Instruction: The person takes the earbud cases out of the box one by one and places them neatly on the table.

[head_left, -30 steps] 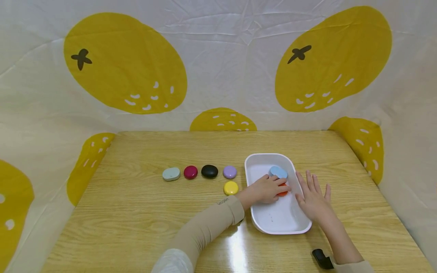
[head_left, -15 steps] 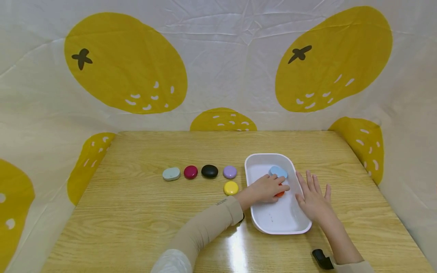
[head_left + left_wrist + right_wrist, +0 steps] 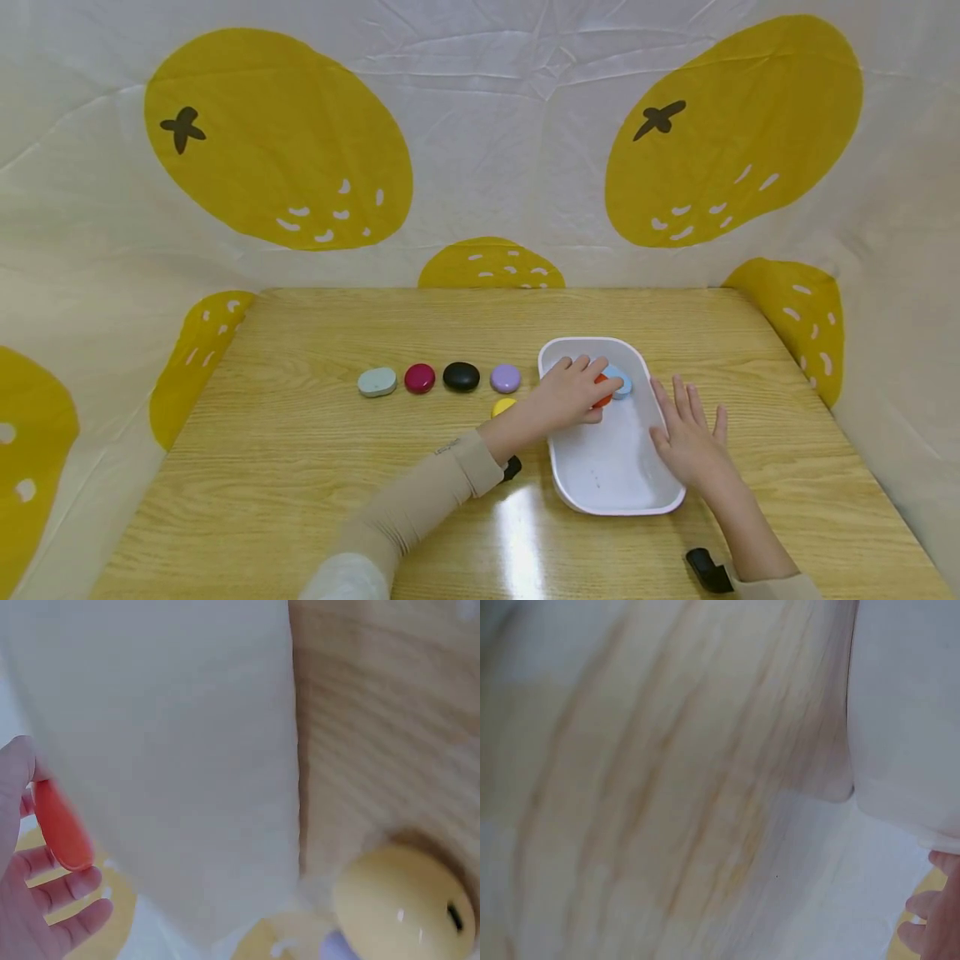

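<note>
My left hand (image 3: 572, 390) is above the white bin (image 3: 617, 479), inside the outline of its rim. Thumb and fingers pinch a smooth red-orange pebble-shaped piece (image 3: 603, 391). The left wrist view shows this red-orange piece (image 3: 64, 829) edge-on between the thumb and fingers. Behind it in the bin lies a light blue piece (image 3: 620, 383), partly covered by the hand. My right hand (image 3: 690, 442), fingers spread and straight, rests against the bin's right outer side. Only some fingers of the right hand (image 3: 936, 911) appear in its own wrist view.
Left of the bin, a row holds a grey-green (image 3: 377, 382), a dark red (image 3: 420, 378), a black (image 3: 461, 377) and a purple piece (image 3: 506, 378). A yellow piece (image 3: 502, 407) lies in front, partly behind my left wrist. A printed cloth (image 3: 510, 167) hangs behind the table.
My left hand has picked up the red-orange piece and moved up and leftward with it inside the bin. The left forearm now partly covers the yellow piece. My right hand stays put.
</note>
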The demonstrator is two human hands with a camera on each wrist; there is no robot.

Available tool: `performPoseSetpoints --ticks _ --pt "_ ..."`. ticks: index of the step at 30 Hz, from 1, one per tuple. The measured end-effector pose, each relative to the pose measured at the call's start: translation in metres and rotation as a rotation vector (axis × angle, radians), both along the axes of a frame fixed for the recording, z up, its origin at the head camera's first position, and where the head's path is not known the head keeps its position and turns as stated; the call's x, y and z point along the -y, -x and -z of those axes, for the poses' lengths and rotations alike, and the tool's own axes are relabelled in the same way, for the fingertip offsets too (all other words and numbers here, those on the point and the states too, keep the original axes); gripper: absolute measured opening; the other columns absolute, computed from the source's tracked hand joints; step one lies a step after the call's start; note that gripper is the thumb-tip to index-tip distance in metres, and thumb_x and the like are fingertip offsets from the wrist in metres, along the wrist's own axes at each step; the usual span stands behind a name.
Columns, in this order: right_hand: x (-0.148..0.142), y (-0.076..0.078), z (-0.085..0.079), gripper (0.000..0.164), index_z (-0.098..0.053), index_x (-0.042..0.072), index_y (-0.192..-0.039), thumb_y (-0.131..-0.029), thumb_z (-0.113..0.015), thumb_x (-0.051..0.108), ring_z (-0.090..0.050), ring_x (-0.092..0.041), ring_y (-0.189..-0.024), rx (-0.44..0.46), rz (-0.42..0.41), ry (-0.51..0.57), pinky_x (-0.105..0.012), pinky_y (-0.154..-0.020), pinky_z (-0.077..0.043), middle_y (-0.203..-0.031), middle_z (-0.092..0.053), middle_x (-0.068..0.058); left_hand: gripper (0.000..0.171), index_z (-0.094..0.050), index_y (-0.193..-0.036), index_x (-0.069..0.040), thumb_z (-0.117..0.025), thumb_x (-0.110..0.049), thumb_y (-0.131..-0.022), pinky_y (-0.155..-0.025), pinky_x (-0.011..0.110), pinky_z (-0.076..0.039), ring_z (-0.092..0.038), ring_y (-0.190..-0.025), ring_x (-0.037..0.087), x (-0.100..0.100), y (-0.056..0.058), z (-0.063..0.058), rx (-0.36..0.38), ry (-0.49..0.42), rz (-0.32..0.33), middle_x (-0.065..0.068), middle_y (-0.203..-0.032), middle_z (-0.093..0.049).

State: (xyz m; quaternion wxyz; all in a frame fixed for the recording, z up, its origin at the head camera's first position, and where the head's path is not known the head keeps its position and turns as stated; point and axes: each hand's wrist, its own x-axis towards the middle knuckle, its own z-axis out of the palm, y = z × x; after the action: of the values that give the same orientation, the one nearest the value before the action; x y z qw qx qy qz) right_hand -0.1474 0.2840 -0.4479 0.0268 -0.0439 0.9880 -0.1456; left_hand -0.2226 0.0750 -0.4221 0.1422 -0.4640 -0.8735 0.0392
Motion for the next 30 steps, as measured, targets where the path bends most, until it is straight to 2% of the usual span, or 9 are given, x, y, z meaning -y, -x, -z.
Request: performPoseSetpoints --ticks 5,11,17,22,25,30 --pt "-0.001 0.001 0.003 0.065 -0.002 0.016 -0.148 -0.094 -0.038 0.023 0.011 -0.039 -0.136 0.004 0.0 0.006 -0.062 -0.096 0.02 -0.15 0.007 -0.021 0.036 -0.047 -0.121 -0.027 -0.051 -0.038 -0.087 -0.075 0.028 -0.038 -0.044 -0.091 0.015 0.024 -0.001 -0.014 -0.002 -0.022 -0.038 -0.002 -0.107 -0.044" --pt "-0.001 0.002 0.003 0.065 -0.002 0.016 -0.148 -0.094 -0.039 0.023 0.011 -0.039 -0.136 0.009 0.002 0.003 -0.062 -0.096 0.019 -0.15 0.007 -0.022 0.037 -0.044 -0.123 -0.024 -0.052 -0.036 -0.088 -0.086 0.035 -0.039 -0.045 -0.098 0.018 0.058 -0.003 -0.019 0.094 -0.049 -0.097 0.002 -0.111 -0.043" --pt "0.0 0.001 0.001 0.065 -0.002 0.016 -0.148 -0.095 -0.038 0.023 0.012 -0.039 -0.136 0.016 0.003 -0.001 -0.062 -0.096 0.019 -0.15 0.01 -0.02 0.041 -0.047 -0.123 -0.023 -0.057 -0.041 -0.087 -0.086 0.037 -0.042 -0.048 -0.101 0.022 0.094 -0.006 -0.007 0.098 -0.037 -0.171 0.005 -0.116 -0.045" --pt "0.001 0.0 0.0 0.065 -0.002 0.016 -0.148 -0.095 -0.039 0.024 0.011 -0.039 -0.136 0.023 0.003 -0.004 -0.064 -0.096 0.016 -0.15 0.01 -0.02 0.038 -0.052 -0.118 -0.021 -0.061 -0.035 -0.084 -0.084 0.039 -0.042 -0.049 -0.1 0.025 0.121 -0.011 0.006 0.118 -0.067 -0.197 0.009 -0.115 -0.048" --pt "0.001 0.0 0.0 0.065 -0.002 0.016 -0.148 -0.095 -0.038 0.024 0.012 -0.039 -0.136 0.026 0.003 -0.003 -0.064 -0.096 0.016 -0.15 0.01 -0.02 0.037 -0.052 -0.116 -0.02 -0.062 -0.034 -0.084 -0.082 0.04 -0.041 -0.049 -0.098 0.025 0.134 -0.014 0.015 0.143 -0.069 -0.21 0.01 -0.114 -0.048" --pt "0.0 0.0 0.001 0.065 -0.002 0.016 -0.148 -0.095 -0.039 0.023 0.011 -0.039 -0.136 0.014 -0.002 -0.001 -0.064 -0.096 0.016 -0.15 0.01 -0.02 0.042 -0.05 -0.12 -0.017 -0.063 -0.034 -0.084 -0.084 0.042 -0.042 -0.048 -0.096 0.027 0.148 -0.017 0.025 0.224 -0.016 -0.255 0.01 -0.114 -0.045"
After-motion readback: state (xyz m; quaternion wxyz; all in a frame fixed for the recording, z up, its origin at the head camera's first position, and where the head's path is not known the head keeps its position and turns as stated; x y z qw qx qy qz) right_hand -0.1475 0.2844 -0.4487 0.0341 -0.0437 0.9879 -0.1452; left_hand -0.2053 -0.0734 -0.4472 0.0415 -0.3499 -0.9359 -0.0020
